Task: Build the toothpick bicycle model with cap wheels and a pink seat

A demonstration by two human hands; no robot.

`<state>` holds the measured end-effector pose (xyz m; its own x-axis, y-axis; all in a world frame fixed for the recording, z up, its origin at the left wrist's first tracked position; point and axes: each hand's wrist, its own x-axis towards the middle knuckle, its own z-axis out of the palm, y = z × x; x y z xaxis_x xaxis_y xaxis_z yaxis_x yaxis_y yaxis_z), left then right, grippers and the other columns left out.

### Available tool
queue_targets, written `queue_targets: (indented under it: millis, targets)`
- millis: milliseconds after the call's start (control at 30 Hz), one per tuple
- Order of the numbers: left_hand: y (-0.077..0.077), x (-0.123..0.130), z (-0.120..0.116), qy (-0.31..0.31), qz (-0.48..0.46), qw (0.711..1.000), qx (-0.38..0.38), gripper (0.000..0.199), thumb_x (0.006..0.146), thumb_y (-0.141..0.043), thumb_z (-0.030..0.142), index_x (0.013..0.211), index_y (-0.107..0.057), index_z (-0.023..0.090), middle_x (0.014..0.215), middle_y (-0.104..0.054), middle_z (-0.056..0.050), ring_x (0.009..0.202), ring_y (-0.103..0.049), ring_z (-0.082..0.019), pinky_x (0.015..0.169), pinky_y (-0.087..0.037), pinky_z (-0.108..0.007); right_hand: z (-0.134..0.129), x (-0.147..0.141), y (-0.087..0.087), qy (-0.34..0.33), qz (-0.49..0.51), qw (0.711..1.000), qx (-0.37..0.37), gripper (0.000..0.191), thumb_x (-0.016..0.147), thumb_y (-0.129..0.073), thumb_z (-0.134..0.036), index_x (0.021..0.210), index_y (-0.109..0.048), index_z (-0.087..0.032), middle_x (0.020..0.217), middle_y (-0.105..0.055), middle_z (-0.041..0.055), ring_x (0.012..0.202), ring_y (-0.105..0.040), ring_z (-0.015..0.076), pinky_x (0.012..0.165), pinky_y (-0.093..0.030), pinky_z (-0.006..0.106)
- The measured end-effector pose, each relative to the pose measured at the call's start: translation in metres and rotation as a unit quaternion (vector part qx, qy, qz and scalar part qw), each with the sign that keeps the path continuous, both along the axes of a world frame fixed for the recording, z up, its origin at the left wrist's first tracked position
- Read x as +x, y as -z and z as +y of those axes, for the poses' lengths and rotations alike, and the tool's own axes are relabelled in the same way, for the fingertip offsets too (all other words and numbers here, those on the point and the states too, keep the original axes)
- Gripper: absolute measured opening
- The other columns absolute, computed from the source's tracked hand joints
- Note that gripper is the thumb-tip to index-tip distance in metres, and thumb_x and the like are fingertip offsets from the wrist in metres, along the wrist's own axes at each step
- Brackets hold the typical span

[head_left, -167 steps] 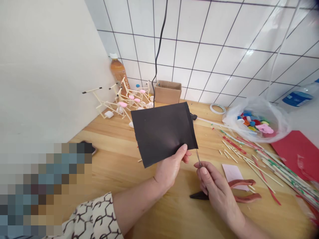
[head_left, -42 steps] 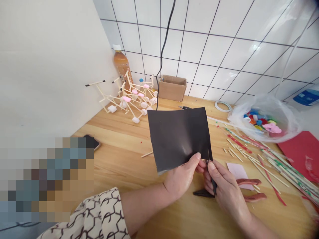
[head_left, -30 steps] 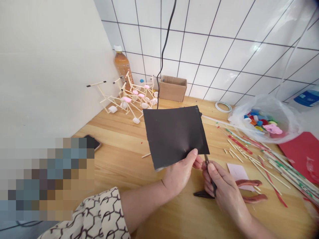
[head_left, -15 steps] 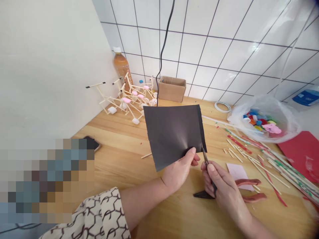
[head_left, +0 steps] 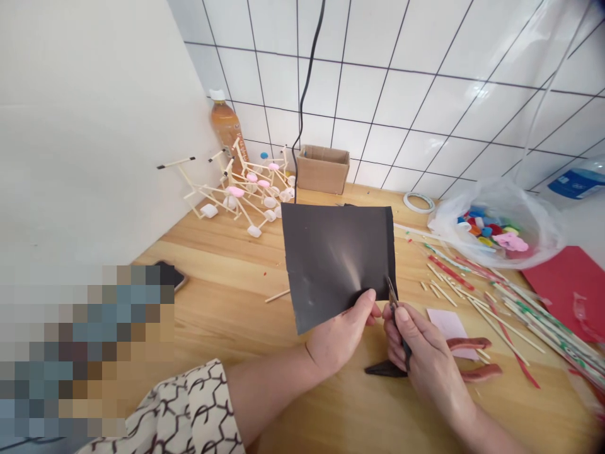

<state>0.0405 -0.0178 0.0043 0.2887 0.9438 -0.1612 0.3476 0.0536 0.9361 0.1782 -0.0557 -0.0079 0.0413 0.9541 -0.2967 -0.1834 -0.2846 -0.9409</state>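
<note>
My left hand (head_left: 343, 331) pinches the lower edge of a sheet of black paper (head_left: 333, 258), thumb on the near face. The sheet is held up above the table, and a narrow strip along its right side is partly cut. In my right hand (head_left: 420, 350) are small scissors (head_left: 393, 295), their blades at the lower right of the paper, on the line of the strip. The fingers wrap round the handles and hide most of them. Under and beside my right hand lie pliers with red handles (head_left: 475, 343) and a pale pink slip of paper (head_left: 449, 323).
Stick frames with pink and white wheels (head_left: 236, 191) stand at the back left, by an orange drink bottle (head_left: 225, 123). Behind the paper is a cardboard box (head_left: 324, 171). To the right are a tape roll (head_left: 419, 202), a bag of bottle caps (head_left: 496, 230), sticks (head_left: 534, 321) and red paper (head_left: 567, 290).
The black paper and my left hand have shifted slightly right and down. The scissors' blades have moved a little relative to the strip. The whole view has drifted slightly.
</note>
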Motion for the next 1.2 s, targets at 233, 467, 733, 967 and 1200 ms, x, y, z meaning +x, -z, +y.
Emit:
queue_targets:
  millis: [233,467,733,967,1200]
  targets:
    - [0.017,-0.001,-0.006,0.046,0.079,0.99,0.109,0.031,0.086,-0.04,0.032,0.099,-0.067,0.026,0.082,-0.072,0.002,0.069,-0.066,-0.017,0.076,-0.051,-0.026,-0.002,0.001,0.001,0.026,0.019,0.999,-0.016,0.034,0.083,-0.054,-0.047,0.068,-0.044,-0.018,0.059,-0.035,-0.0056,0.045,-0.03,0.0044,0.039,-0.023,0.017]
    - [0.01,-0.002,-0.007,0.078,0.187,0.965,0.165,0.033,0.087,-0.04,0.026,0.11,-0.064,0.028,0.091,-0.072,0.002,0.067,-0.066,-0.016,0.072,-0.054,-0.027,-0.001,0.001,0.003,0.027,0.03,0.999,-0.019,0.035,0.082,-0.055,-0.047,0.067,-0.044,-0.018,0.058,-0.034,-0.0061,0.045,-0.028,0.0041,0.039,-0.021,0.018]
    - [0.016,-0.001,-0.011,0.079,0.104,0.99,0.049,0.037,0.084,-0.046,0.03,0.118,-0.059,0.029,0.099,-0.07,0.002,0.073,-0.067,-0.019,0.072,-0.054,-0.03,-0.002,0.001,0.003,0.029,0.024,0.999,-0.022,0.038,0.082,-0.054,-0.048,0.063,-0.039,-0.018,0.058,-0.034,-0.006,0.046,-0.028,0.0049,0.04,-0.021,0.019]
    - [0.019,0.0,-0.014,0.011,0.023,0.999,-0.042,0.028,0.079,-0.05,0.041,0.092,-0.07,0.026,0.087,-0.072,0.001,0.085,-0.067,-0.021,0.086,-0.051,-0.03,-0.002,0.0,0.003,0.038,0.032,0.998,-0.026,0.039,0.082,-0.054,-0.048,0.063,-0.038,-0.019,0.057,-0.034,-0.006,0.047,-0.027,0.0058,0.041,-0.021,0.018]
    - [0.019,0.001,-0.015,0.007,-0.001,0.999,-0.036,0.029,0.08,-0.048,0.042,0.085,-0.07,0.024,0.086,-0.072,0.0,0.084,-0.066,-0.02,0.092,-0.047,-0.031,-0.002,0.0,0.003,0.047,0.04,0.998,-0.034,0.039,0.082,-0.055,-0.049,0.063,-0.038,-0.019,0.058,-0.035,-0.0059,0.047,-0.028,0.0061,0.041,-0.022,0.018]
